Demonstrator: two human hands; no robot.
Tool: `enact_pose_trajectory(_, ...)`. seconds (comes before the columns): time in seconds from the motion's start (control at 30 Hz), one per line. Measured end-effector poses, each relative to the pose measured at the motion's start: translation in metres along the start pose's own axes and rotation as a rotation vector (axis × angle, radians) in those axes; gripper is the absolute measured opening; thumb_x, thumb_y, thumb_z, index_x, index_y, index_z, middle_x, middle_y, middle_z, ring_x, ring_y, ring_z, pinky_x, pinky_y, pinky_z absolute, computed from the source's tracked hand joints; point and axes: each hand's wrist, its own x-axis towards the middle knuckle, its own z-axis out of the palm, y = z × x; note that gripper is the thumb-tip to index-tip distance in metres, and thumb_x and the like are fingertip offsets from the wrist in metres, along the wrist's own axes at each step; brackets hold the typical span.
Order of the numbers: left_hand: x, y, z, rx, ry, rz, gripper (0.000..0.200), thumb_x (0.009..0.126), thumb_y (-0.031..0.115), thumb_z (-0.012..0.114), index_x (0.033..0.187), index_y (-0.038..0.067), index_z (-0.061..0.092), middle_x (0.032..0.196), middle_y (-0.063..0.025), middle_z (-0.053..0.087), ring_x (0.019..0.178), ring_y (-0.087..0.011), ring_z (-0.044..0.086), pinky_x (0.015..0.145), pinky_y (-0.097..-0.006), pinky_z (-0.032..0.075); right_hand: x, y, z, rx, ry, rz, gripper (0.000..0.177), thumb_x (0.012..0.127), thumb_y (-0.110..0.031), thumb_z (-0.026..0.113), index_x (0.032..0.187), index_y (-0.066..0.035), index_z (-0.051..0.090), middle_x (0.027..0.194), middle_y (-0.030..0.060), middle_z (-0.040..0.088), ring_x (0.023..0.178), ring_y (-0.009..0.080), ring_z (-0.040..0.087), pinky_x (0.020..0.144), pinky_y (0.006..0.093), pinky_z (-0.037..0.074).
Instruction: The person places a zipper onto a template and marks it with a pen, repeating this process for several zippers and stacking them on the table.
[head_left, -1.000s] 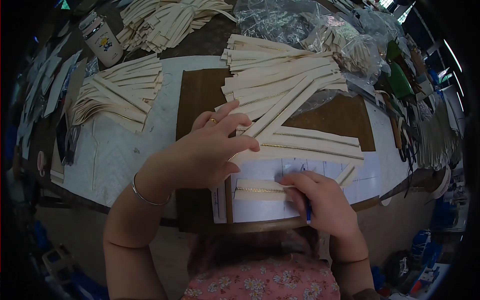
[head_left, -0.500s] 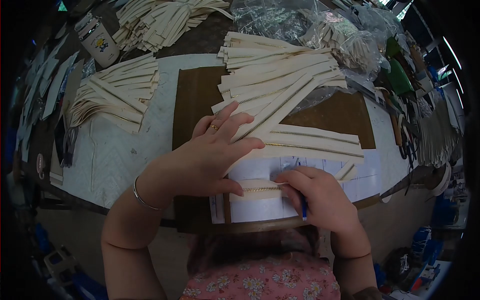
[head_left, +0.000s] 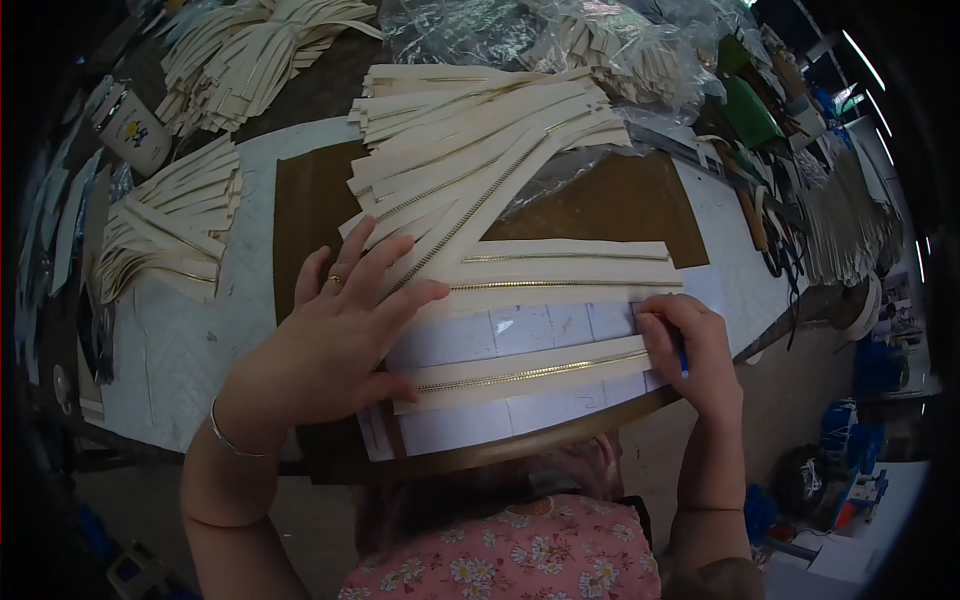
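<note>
A cream zipper strip point(head_left: 530, 374) with gold teeth lies straight across a white marked sheet point(head_left: 470, 427). My left hand point(head_left: 345, 325) is open with fingers spread; its thumb rests on the strip's left end and its other fingers reach over the nearby zippers. At the right end, my right hand point(head_left: 690, 345) is closed around the strip's edge, with a blue pen point(head_left: 683, 360) tucked in it, mostly hidden. Just beyond the sheet are two more zipper strips point(head_left: 570, 289), and a fanned pile of zippers point(head_left: 470, 140) spreads behind them.
Brown board point(head_left: 590, 205) lies under the work. More zipper bundles point(head_left: 170, 225) lie at left and far left, near a white jar point(head_left: 133, 130). Clear plastic bags point(head_left: 460, 35) sit at the back. Tools and a green object point(head_left: 748, 110) stand at right.
My right hand has slid right along the zipper to its far end, and the strip now lies flat and fully visible. The left thumb stays on its left end. The view has shifted.
</note>
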Motion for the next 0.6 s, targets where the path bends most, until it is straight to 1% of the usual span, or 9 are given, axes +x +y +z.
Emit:
enact_pose_trajectory(0.03, 0.000, 0.000, -0.001, 0.018, -0.009, -0.015, 0.084, 0.070, 0.038, 0.084, 0.143, 0.020, 0.048, 0.157, -0.0177, 0.027, 0.150, -0.0481, 0.012, 0.117, -0.0577, 0.015, -0.002, 0.006, 0.001, -0.006, 0.008, 0.011, 0.008, 0.091, -0.009, 0.067, 0.098, -0.004, 0.068, 0.087, 0.0151, 0.068, 0.074, 0.0341, 0.066, 0.066, 0.0372, 0.053)
enact_pose_trajectory(0.1, 0.000, 0.000, -0.001, 0.015, -0.015, -0.007, 0.084, 0.069, 0.039, 0.085, 0.143, 0.020, 0.049, 0.157, -0.0174, 0.027, 0.150, -0.0475, 0.012, 0.118, -0.0566, 0.015, -0.005, 0.013, 0.006, -0.016, 0.119, 0.006, 0.010, 0.090, -0.010, 0.070, 0.097, -0.004, 0.068, 0.086, 0.0147, 0.067, 0.073, 0.0332, 0.066, 0.065, 0.0371, 0.053)
enact_pose_trajectory(0.27, 0.002, 0.004, -0.006, 0.018, -0.041, -0.021, 0.085, 0.068, 0.039, 0.085, 0.143, 0.018, 0.050, 0.158, -0.0175, 0.026, 0.151, -0.0455, 0.012, 0.118, -0.0541, 0.016, -0.006, 0.014, 0.015, -0.080, 0.188, -0.002, 0.011, 0.088, -0.011, 0.073, 0.096, -0.005, 0.068, 0.083, 0.0138, 0.066, 0.072, 0.0324, 0.066, 0.063, 0.0376, 0.052)
enact_pose_trajectory(0.33, 0.003, 0.007, -0.009, -0.026, -0.069, -0.060, 0.083, 0.071, 0.037, 0.085, 0.144, 0.025, 0.048, 0.158, -0.0163, 0.025, 0.152, -0.0461, 0.010, 0.116, -0.0642, 0.017, -0.006, 0.014, 0.017, -0.097, 0.208, 0.000, 0.012, 0.087, -0.011, 0.073, 0.096, -0.005, 0.069, 0.082, 0.0135, 0.065, 0.071, 0.0322, 0.065, 0.063, 0.0378, 0.052)
enact_pose_trajectory(0.43, 0.005, 0.008, -0.010, -0.019, -0.082, -0.072, 0.083, 0.071, 0.037, 0.086, 0.144, 0.024, 0.048, 0.158, -0.0162, 0.026, 0.151, -0.0461, 0.010, 0.116, -0.0632, 0.016, -0.006, 0.017, 0.018, -0.101, 0.230, 0.000, 0.010, 0.087, -0.011, 0.073, 0.096, -0.006, 0.069, 0.079, 0.0126, 0.064, 0.072, 0.0324, 0.064, 0.064, 0.0388, 0.052)
enact_pose_trajectory(0.5, 0.004, 0.007, -0.009, -0.020, -0.080, -0.068, 0.083, 0.070, 0.037, 0.086, 0.143, 0.023, 0.049, 0.158, -0.0163, 0.026, 0.151, -0.0463, 0.010, 0.116, -0.0629, 0.016, -0.006, 0.019, 0.016, -0.134, 0.234, -0.075, 0.008, 0.088, -0.007, 0.070, 0.096, -0.006, 0.069, 0.087, 0.0136, 0.064, 0.077, 0.0319, 0.063, 0.071, 0.0373, 0.052)
enact_pose_trajectory(0.53, 0.004, 0.007, -0.009, -0.024, -0.074, -0.071, 0.083, 0.070, 0.037, 0.086, 0.143, 0.023, 0.050, 0.157, -0.0163, 0.027, 0.151, -0.0464, 0.011, 0.116, -0.0626, 0.016, -0.008, 0.020, 0.015, -0.135, 0.237, -0.069, 0.008, 0.088, -0.007, 0.070, 0.096, -0.006, 0.069, 0.087, 0.0136, 0.064, 0.077, 0.0319, 0.063, 0.071, 0.0373, 0.052)
enact_pose_trajectory(0.57, 0.005, 0.007, -0.010, -0.023, -0.076, -0.066, 0.083, 0.070, 0.037, 0.086, 0.143, 0.023, 0.050, 0.157, -0.0163, 0.027, 0.151, -0.0464, 0.011, 0.116, -0.0626, 0.016, -0.011, 0.021, 0.014, -0.140, 0.313, -0.089, 0.007, 0.092, -0.010, 0.067, 0.096, -0.004, 0.067, 0.091, 0.0140, 0.063, 0.080, 0.0298, 0.063, 0.074, 0.0361, 0.051)
enact_pose_trajectory(0.6, 0.005, 0.008, -0.010, -0.027, -0.078, -0.071, 0.083, 0.070, 0.037, 0.086, 0.142, 0.022, 0.050, 0.157, -0.0166, 0.027, 0.151, -0.0466, 0.012, 0.117, -0.0619, 0.016, -0.012, 0.021, 0.013, -0.145, 0.386, -0.110, 0.010, 0.095, -0.012, 0.063, 0.096, -0.003, 0.066, 0.096, 0.0145, 0.062, 0.083, 0.0277, 0.062, 0.077, 0.0348, 0.050)
